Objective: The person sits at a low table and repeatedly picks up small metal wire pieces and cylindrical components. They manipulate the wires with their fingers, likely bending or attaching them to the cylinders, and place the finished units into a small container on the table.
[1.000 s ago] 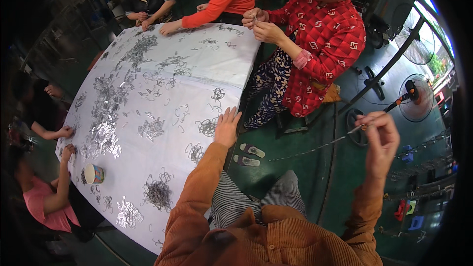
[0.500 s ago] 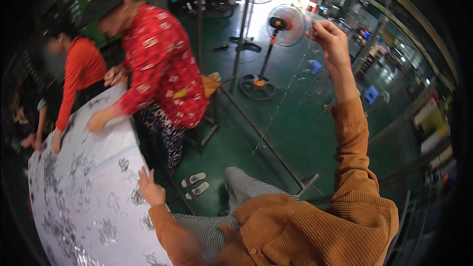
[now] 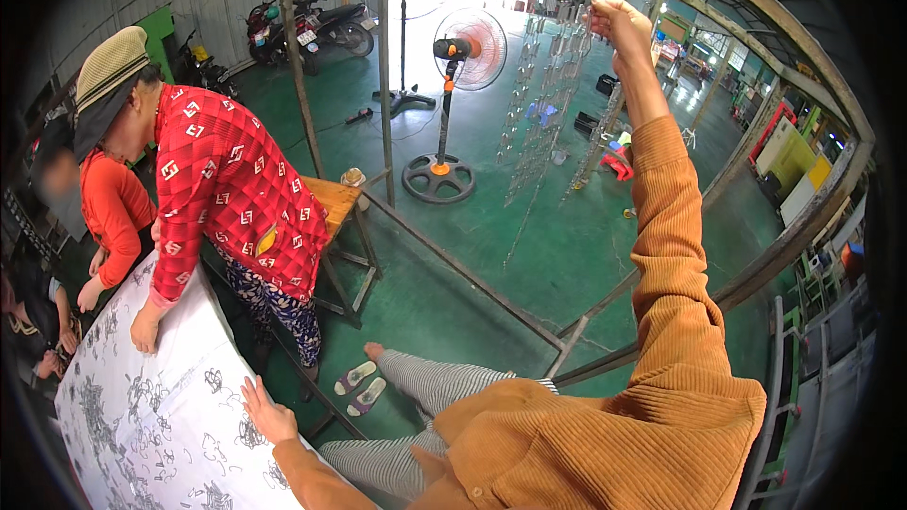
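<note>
L hand (image 3: 271, 413), fingers apart, rests on the edge of 1 white counter (image 3: 194, 321), right by small wire pcs (image 3: 213, 380), too many to count. R hand (image 3: 625, 28) is up, thumb & fingertips tog. at the hanging metal strands (image 3: 557, 76), several; can't tell if clamped on a pc. 1 co-worker, red patterned shirt (image 3: 231, 179), leans over counter; 1 more, orange top (image 3: 118, 203), beyond. 2 sandals (image 3: 355, 378) on floor (image 3: 472, 264). 1 wooden stool (image 3: 333, 200). Farther: 2 standing fans (image 3: 444, 113), then motorbikes (image 3: 331, 28), overlapping.
</note>
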`<act>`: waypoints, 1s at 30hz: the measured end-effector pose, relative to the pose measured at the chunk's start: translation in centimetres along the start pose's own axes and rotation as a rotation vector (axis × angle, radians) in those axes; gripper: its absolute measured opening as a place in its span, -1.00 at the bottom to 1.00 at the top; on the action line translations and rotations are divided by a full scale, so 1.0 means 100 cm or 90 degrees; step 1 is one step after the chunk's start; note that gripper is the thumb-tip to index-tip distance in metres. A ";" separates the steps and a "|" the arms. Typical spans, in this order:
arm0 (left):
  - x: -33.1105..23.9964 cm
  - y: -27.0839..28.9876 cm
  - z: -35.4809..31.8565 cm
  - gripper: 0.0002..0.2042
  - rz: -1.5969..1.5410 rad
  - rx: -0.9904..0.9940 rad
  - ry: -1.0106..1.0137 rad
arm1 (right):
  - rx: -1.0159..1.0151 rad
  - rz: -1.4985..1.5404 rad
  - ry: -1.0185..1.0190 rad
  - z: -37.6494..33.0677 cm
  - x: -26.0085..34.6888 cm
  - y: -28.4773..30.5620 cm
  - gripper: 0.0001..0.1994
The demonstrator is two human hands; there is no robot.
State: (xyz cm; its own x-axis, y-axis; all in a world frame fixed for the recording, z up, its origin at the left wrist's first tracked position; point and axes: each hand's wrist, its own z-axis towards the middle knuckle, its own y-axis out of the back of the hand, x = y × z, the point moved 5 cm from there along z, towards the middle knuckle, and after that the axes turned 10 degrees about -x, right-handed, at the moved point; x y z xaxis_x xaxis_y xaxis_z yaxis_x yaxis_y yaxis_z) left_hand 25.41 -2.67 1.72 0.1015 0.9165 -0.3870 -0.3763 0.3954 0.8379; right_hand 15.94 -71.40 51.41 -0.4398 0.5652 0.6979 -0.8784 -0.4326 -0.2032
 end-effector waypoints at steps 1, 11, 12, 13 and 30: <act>0.003 -0.001 0.000 -0.25 0.002 -0.004 -0.003 | -0.012 -0.004 0.003 0.008 0.001 0.004 -0.87; 0.014 -0.004 0.000 -0.21 0.062 0.002 0.000 | -0.114 -0.068 0.038 0.076 -0.004 0.050 -0.82; 0.015 -0.007 -0.001 -0.21 0.068 0.008 0.000 | -0.124 -0.092 0.049 0.080 0.004 0.054 -0.83; 0.016 -0.011 -0.001 -0.20 0.074 0.013 0.000 | -0.127 -0.095 0.066 0.088 0.009 0.058 -0.83; 0.011 -0.008 -0.002 -0.20 0.131 0.037 -0.010 | -0.298 -0.007 0.172 0.228 -0.023 0.104 -0.85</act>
State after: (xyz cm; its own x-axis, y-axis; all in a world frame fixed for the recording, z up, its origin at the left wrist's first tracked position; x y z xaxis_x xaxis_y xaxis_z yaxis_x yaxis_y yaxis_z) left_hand 25.63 -2.01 0.51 0.0419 0.9788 -0.2003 -0.3375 0.2026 0.9193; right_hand 12.09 -93.18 63.37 -0.4089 0.7551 0.5125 -0.8450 -0.1013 -0.5250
